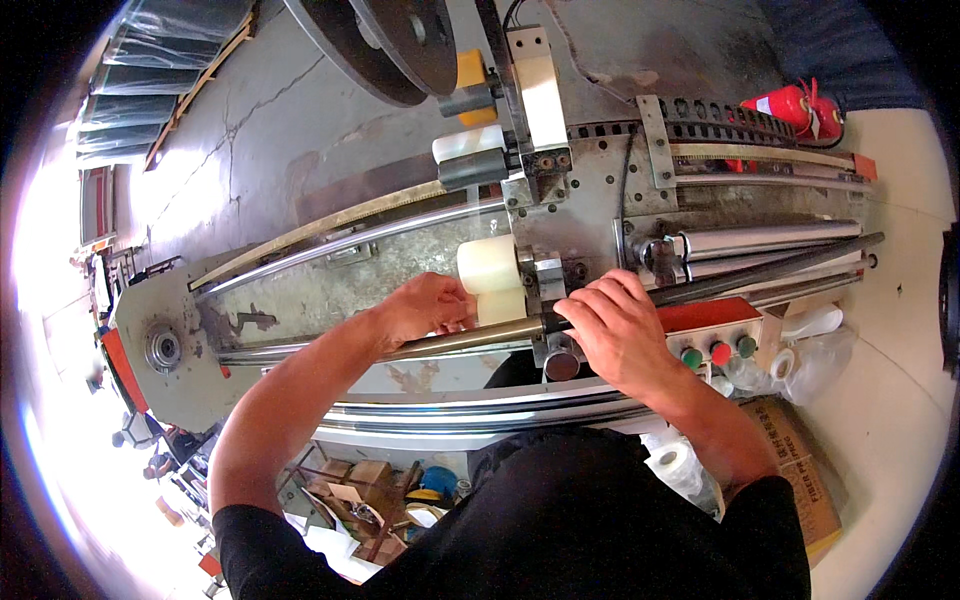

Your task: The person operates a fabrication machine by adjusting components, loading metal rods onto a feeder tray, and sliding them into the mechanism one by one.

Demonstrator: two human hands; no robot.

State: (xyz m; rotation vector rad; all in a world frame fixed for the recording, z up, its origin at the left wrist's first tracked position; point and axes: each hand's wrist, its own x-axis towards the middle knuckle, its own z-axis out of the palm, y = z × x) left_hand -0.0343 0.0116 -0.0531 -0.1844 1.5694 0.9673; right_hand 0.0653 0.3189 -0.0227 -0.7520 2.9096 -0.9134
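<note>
A long rod [470,339] crosses in front of me, brassy on the left and continuing as a dark bar [770,270] on the right. My right hand [615,330] is closed over it beside a metal bracket [549,276], the thumb toward the bracket and a round dark knob [562,366] just below. Close to the left of two cream rollers [488,264], my left hand [430,306] has its fingers curled together by the lower one. Whatever they may pinch is too small to make out. The left wrist passes over the rod's left part.
A control box [715,318] with green and red buttons sits right of my right hand. Behind stand large dark discs [400,45] and a metal carriage plate [590,190]. A fire extinguisher [805,110], cardboard boxes [795,460] and a plastic-wrapped roll [675,465] surround the machine.
</note>
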